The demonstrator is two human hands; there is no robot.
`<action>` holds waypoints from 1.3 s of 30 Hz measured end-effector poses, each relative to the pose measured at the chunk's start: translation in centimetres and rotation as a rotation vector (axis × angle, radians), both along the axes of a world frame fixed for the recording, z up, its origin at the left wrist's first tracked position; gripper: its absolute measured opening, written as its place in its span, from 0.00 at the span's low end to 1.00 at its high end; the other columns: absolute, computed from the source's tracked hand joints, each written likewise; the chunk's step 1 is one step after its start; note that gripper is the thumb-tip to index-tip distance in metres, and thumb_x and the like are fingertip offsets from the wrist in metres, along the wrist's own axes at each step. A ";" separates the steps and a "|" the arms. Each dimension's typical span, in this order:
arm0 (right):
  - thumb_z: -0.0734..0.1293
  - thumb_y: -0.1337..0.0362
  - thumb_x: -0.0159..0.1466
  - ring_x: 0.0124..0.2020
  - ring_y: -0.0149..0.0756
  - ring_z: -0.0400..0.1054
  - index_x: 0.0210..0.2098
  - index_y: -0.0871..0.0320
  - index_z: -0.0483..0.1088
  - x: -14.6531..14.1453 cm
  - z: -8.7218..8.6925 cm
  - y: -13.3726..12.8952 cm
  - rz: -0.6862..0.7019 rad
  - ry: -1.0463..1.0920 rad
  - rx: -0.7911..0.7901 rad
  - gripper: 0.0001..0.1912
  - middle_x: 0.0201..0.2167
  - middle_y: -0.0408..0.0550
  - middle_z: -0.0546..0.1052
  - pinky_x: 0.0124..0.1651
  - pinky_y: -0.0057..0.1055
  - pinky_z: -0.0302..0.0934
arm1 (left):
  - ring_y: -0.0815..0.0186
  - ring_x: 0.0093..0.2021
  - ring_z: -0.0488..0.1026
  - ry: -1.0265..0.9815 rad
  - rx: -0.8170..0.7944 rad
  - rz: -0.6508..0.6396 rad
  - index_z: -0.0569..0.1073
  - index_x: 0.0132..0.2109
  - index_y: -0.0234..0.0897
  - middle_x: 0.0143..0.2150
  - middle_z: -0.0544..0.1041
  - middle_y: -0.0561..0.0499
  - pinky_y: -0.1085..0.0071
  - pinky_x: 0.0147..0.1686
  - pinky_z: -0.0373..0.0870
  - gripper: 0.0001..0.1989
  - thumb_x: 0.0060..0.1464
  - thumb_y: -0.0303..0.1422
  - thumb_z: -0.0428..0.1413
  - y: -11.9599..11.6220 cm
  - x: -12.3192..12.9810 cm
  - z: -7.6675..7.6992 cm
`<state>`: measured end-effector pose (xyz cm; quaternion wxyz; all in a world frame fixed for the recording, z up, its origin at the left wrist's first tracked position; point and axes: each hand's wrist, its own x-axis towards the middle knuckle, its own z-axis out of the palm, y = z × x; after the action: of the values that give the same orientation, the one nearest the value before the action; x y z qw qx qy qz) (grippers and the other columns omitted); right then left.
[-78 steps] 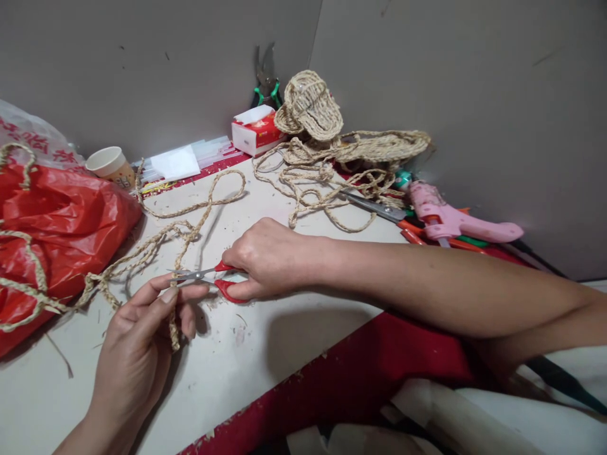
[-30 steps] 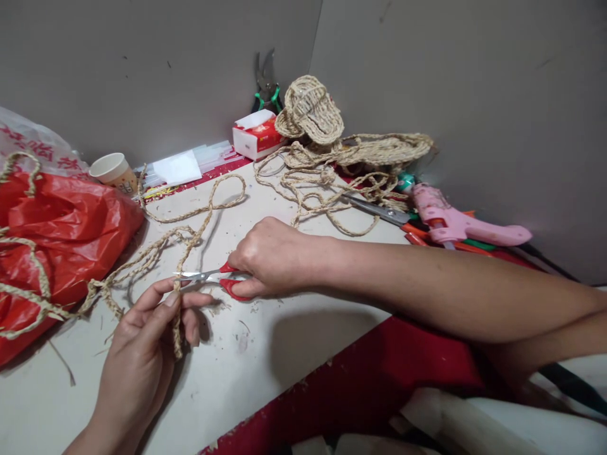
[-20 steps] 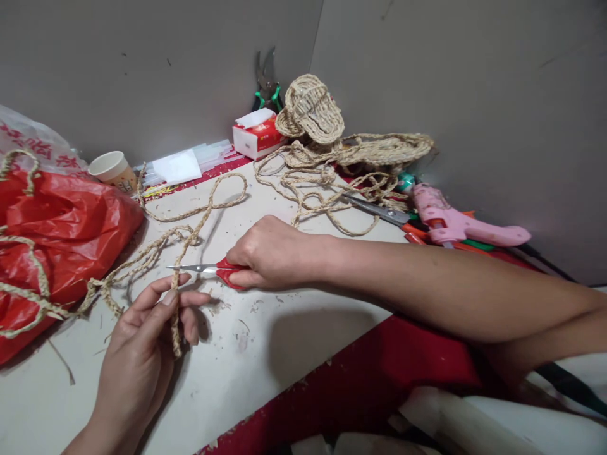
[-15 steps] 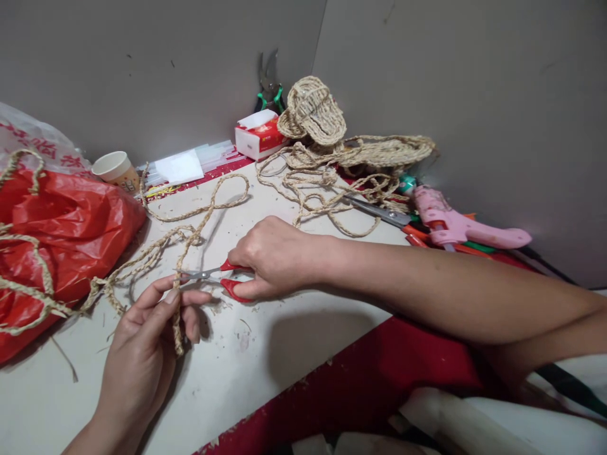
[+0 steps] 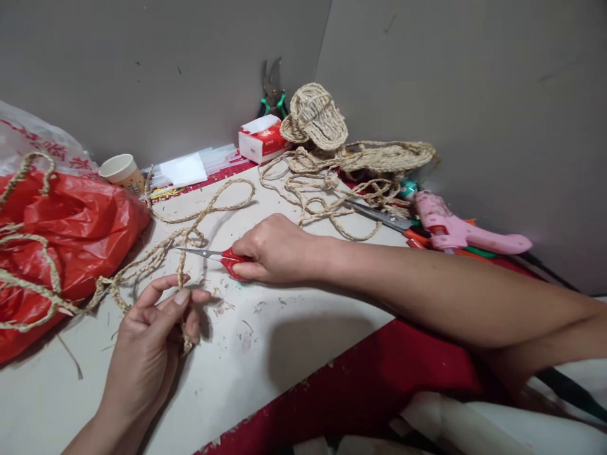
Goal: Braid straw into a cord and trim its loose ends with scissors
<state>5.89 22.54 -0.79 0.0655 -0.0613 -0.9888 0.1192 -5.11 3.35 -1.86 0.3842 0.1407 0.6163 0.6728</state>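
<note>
My left hand (image 5: 154,328) pinches a braided straw rope (image 5: 181,262) between thumb and fingers, with a short end hanging below the palm. Small red-handled scissors (image 5: 232,260) are in my right hand (image 5: 272,249), fingers closed round the handles. The scissor blades look closed together and point left, crossing the rope just above my left fingertips. From there the rope runs up into a loop on the white board (image 5: 303,335) and left toward a red plastic bag (image 5: 80,221).
At the back stand a paper cup (image 5: 121,172), a tissue box (image 5: 263,142) and green-handled pruners (image 5: 274,95). Coiled straw rope (image 5: 389,158) and woven straw pieces (image 5: 317,117) lie right of them. Large scissors (image 5: 384,218) and a pink glue gun (image 5: 465,230) lie farther right.
The scissors in my right hand have moved up along the rope, away from my left fingers, and their blades have closed. My left hand keeps hold of the rope.
</note>
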 end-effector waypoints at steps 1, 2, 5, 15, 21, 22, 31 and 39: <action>0.60 0.55 0.62 0.20 0.27 0.52 0.26 0.58 0.74 0.0 0.0 0.0 0.006 0.018 -0.002 0.17 0.21 0.44 0.74 0.27 0.30 0.38 | 0.73 0.18 0.64 0.004 -0.005 0.013 0.70 0.42 0.40 0.31 0.81 0.47 0.78 0.20 0.63 0.15 0.47 0.28 0.65 0.0 0.0 0.0; 0.61 0.55 0.61 0.20 0.27 0.52 0.25 0.59 0.74 0.0 -0.1 -0.1 0.016 0.036 -0.005 0.17 0.20 0.44 0.74 0.27 0.30 0.38 | 0.74 0.18 0.63 0.013 -0.011 0.026 0.70 0.42 0.40 0.31 0.81 0.47 0.79 0.19 0.61 0.16 0.46 0.28 0.65 0.0 0.0 0.0; 0.61 0.54 0.59 0.20 0.28 0.53 0.24 0.59 0.74 0.1 -0.2 -0.3 0.048 0.085 -0.018 0.17 0.19 0.44 0.73 0.26 0.30 0.38 | 0.75 0.16 0.60 0.063 -0.025 0.058 0.69 0.42 0.40 0.31 0.81 0.47 0.80 0.16 0.58 0.16 0.46 0.29 0.65 -0.1 0.1 -0.1; 0.59 0.51 0.60 0.20 0.30 0.57 0.27 0.59 0.74 0.1 -0.2 -0.6 0.067 -0.003 0.101 0.20 0.22 0.49 0.76 0.27 0.31 0.39 | 0.76 0.18 0.60 0.097 -0.001 0.038 0.72 0.39 0.40 0.31 0.79 0.51 0.79 0.18 0.55 0.08 0.52 0.32 0.61 -0.3 0.2 0.2; 0.59 0.52 0.60 0.21 0.30 0.58 0.28 0.59 0.75 0.2 0.0 -0.6 0.056 -0.054 0.108 0.20 0.23 0.50 0.77 0.27 0.31 0.40 | 0.78 0.15 0.54 0.100 -0.088 0.039 0.77 0.38 0.36 0.16 0.67 0.56 0.81 0.17 0.51 0.08 0.53 0.35 0.61 -0.3 0.0 0.1; 0.59 0.51 0.60 0.21 0.30 0.58 0.28 0.59 0.75 0.2 0.0 -0.6 0.056 -0.049 0.113 0.20 0.24 0.50 0.77 0.27 0.31 0.40 | 0.78 0.15 0.54 0.103 -0.099 0.055 0.77 0.38 0.36 0.15 0.66 0.57 0.81 0.17 0.50 0.08 0.52 0.35 0.62 -0.3 -0.1 0.0; 0.59 0.52 0.61 0.22 0.34 0.63 0.29 0.60 0.74 0.5 0.2 -1.0 0.092 -0.022 0.228 0.20 0.24 0.51 0.78 0.27 0.32 0.39 | 0.76 0.16 0.53 0.226 -0.182 0.149 0.75 0.39 0.39 0.15 0.62 0.59 0.82 0.15 0.47 0.11 0.49 0.37 0.64 -0.7 -0.2 -0.6; 0.60 0.53 0.62 0.25 0.38 0.67 0.30 0.61 0.74 0.5 0.5 -1.3 0.083 -0.048 0.268 0.18 0.25 0.53 0.78 0.27 0.33 0.41 | 0.74 0.16 0.53 0.371 -0.253 0.133 0.75 0.38 0.42 0.15 0.61 0.59 0.78 0.14 0.46 0.12 0.48 0.41 0.64 -0.9 0.3 -0.1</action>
<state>6.40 21.29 -0.28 0.0444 -0.0137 -0.9988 -0.0130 -4.84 2.49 -1.95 0.2339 0.1717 0.7639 0.5765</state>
